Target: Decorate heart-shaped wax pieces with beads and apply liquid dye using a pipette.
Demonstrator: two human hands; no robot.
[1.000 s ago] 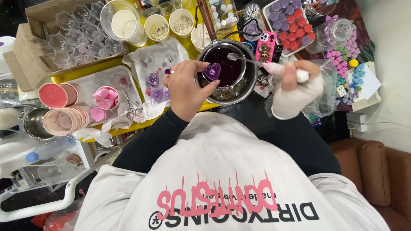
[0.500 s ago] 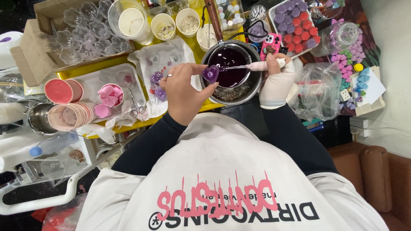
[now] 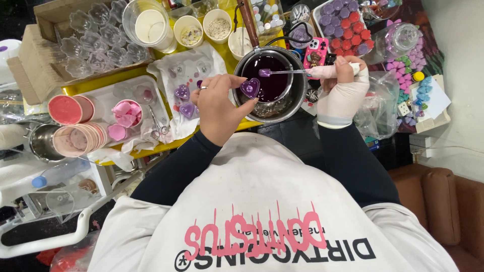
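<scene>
Head view, looking down over the person's shoulders at a crowded table [image 3: 126, 88] w/ a yellow top. Left hand [image 3: 219, 108] is closed around a small heart-shaped mold [image 3: 250, 87], pinched between thumb and fingers and held at the rim of a metal pot [image 3: 297, 100]. The mold looks already filled w/ dark purple liquid, approx to the brim. Right hand [image 3: 343, 93], in a pale glove, grips a spoon [image 3: 282, 72] by its handle; the bowl end sits over the pot's inner bowl of purple liquid [image 3: 269, 80], carrying a small amount.

Progress, judged from how things lie: two purple hearts [image 3: 184, 100] rest on the white cloth [image 3: 189, 80] just left of the left hand, so a few pieces look done. A tray [image 3: 340, 22] at top right holds many finished purple and red pieces, well apart from the pot. Loose purple, blue and yellow shapes lie at far right. The box of clear empty molds [image 3: 96, 38] at top left seems mostly unused, so plenty is left to fill. Pink cups [image 3: 75, 123] and a dish of pink shapes [image 3: 126, 112] sit at left, untouched. Pot has lots of liquid left.

Probably mid-batch: one mold in hand near full, a couple set aside, many empties waiting. Can't tell whether the pieces on the cloth have set.
</scene>
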